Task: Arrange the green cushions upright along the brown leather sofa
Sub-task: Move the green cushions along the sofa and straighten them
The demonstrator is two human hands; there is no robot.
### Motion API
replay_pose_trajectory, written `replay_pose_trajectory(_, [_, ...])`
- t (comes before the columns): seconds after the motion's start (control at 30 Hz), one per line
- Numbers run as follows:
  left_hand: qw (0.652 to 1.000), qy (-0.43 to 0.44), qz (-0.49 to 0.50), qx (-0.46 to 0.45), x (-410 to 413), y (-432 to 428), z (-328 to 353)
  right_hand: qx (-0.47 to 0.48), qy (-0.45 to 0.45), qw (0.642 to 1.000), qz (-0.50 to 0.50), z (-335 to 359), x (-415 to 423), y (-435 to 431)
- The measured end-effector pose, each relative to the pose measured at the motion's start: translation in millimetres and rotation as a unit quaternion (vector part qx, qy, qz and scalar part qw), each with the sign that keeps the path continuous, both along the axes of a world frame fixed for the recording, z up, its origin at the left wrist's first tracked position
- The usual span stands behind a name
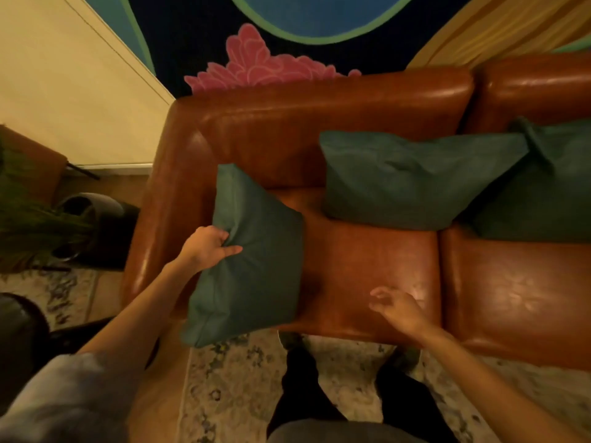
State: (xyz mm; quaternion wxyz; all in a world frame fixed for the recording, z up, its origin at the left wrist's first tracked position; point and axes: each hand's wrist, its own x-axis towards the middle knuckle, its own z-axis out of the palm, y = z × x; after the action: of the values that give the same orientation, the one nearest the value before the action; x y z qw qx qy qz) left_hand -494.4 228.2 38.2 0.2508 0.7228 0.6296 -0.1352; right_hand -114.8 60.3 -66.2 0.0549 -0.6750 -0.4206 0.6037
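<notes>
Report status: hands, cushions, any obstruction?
Left hand gripping near cushion at sofa's armrest end. Right hand open, empty. Two cushions against backrest. Seat unobstructed.

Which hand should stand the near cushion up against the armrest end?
Left. The left hand already grips the near cushion by its edge, beside the armrest. The right hand hovers open over the bare seat, touching nothing.

No text, label, brand, number or sign can be read anywhere in this view. The green cushions (256,260), the brown leather sofa (367,270) and the painted wall (256,33) behind it carry shapes and colour only, no lettering. The patterned rug (236,378) shows no writing either.
</notes>
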Motion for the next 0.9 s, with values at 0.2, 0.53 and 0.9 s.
replay_pose_trajectory(0.2, [0.996,-0.05,0.073,0.015,-75,40,-24,-0.005,0.02,0.997,-0.08,-18,-139,44])
replay_pose_trajectory(0.53, [0.934,-0.198,0.283,0.089,-187,-8,-89,0.05,0.047,0.986,-0.153,-64,-345,83])
replay_pose_trajectory(0.9, [0.947,-0.208,0.244,-0.017,-165,18,-96,0.034,0.012,0.983,-0.181,-81,-363,90])
